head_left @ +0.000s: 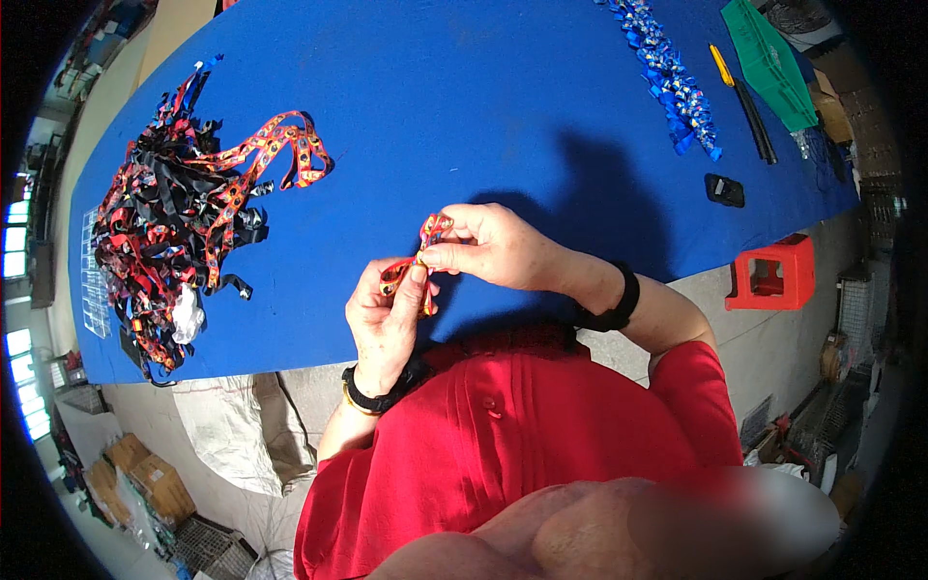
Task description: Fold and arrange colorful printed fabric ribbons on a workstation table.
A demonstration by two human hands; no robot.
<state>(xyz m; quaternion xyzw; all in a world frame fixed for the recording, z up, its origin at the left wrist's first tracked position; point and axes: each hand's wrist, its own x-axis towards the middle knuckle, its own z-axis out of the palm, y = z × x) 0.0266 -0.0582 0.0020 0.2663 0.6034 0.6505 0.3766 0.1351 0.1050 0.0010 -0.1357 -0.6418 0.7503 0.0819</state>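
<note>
Both hands, left hand point(385, 324) and right hand point(488, 246), raised, pinching red ribbon point(418, 259).

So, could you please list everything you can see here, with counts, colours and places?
table: one, blue top, filling the upper view
ribbon heap: one pile, red, orange and black, table's left
blue bows: one row, table's upper right
knife: one, yellow, beside the bows
green tray: one, far right
black clip: one, right edge
red stool: one, floor, right
ribbon: one, red-orange, held in both hands
left hand: black wristband, pinching the ribbon
right hand: black wristband, pinching the ribbon
</note>
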